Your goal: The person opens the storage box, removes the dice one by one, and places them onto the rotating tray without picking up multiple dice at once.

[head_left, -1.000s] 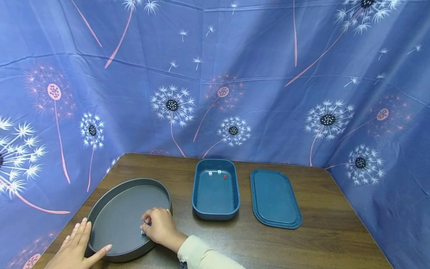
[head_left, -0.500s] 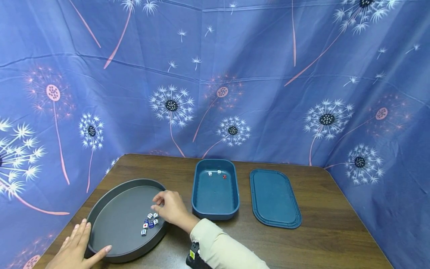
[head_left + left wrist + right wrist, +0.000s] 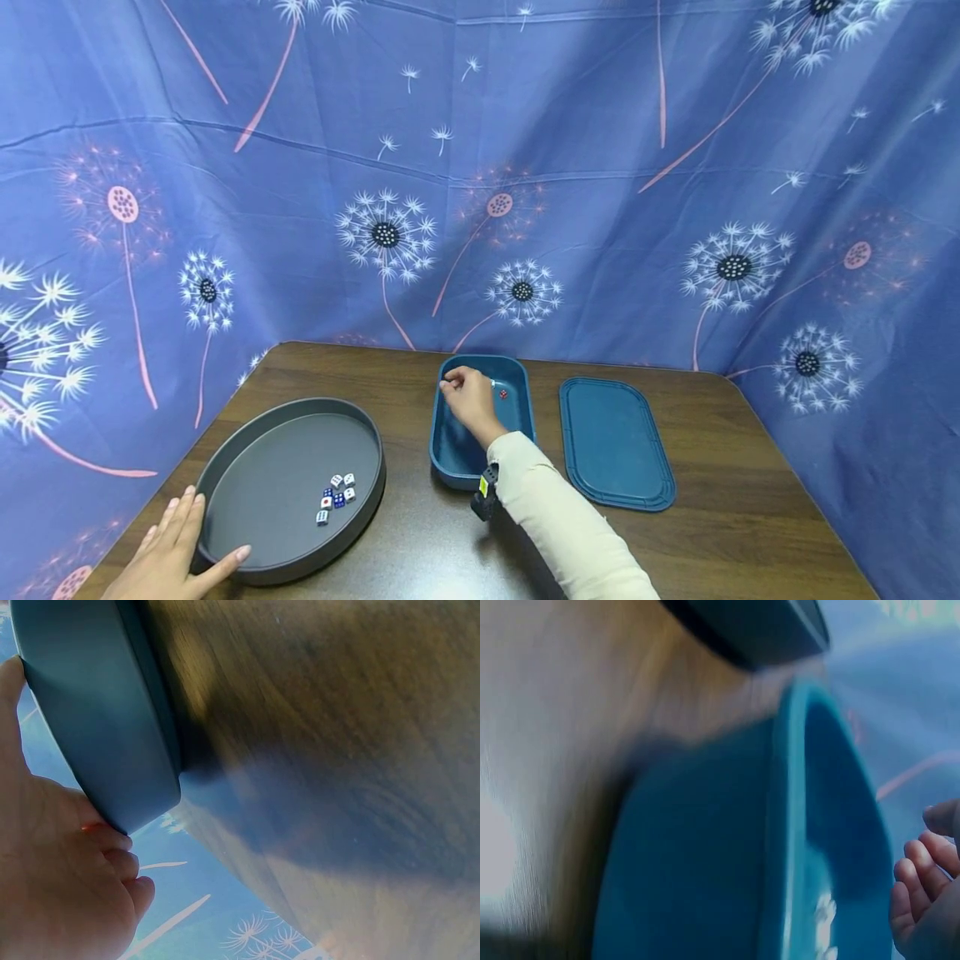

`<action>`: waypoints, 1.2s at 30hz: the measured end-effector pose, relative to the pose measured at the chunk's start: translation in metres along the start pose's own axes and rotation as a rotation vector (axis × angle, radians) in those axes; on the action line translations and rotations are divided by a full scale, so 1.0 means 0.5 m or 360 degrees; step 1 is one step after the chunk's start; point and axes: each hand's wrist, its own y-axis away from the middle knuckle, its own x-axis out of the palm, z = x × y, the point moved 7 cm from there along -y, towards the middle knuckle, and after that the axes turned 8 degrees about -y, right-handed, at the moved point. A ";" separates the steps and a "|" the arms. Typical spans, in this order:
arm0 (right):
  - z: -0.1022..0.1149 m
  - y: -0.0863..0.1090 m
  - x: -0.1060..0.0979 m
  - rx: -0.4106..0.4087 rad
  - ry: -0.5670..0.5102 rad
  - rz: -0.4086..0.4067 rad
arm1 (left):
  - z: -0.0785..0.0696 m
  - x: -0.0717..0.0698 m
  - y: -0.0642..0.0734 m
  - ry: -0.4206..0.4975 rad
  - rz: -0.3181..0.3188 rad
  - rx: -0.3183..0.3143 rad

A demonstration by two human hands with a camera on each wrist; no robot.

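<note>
My left hand lies with fingers spread along the near left rim of a round dark grey tray, also seen at its side wall in the left wrist view. Several white and blue dice sit loosely grouped on the tray's right side. My right hand is over the far left part of a blue rectangular container, its thumb and fingertips brought together at a small pale spot that looks like a die. A red die and part of a white die show inside the container; the hand covers the area beside them.
A flat blue lid lies on the brown wooden table right of the container. Blue dandelion-print cloth hangs behind and along both sides. A black device is strapped at the right wrist, below the cream sleeve.
My right hand has risen from the dice in the round tray and moved right and away, to over the blue container. The left hand has stayed at the tray's rim.
</note>
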 end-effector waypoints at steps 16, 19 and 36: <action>-0.118 0.006 -0.005 0.0291 0.0139 0.0246 | -0.001 0.003 0.003 0.0035 0.0006 -0.0001; -0.126 0.008 -0.004 0.0294 0.0149 0.0250 | -0.005 0.000 0.003 0.0040 -0.0002 0.0008; -0.137 0.007 0.014 0.0303 0.0325 0.0449 | -0.005 -0.009 0.010 0.0022 -0.0008 0.0008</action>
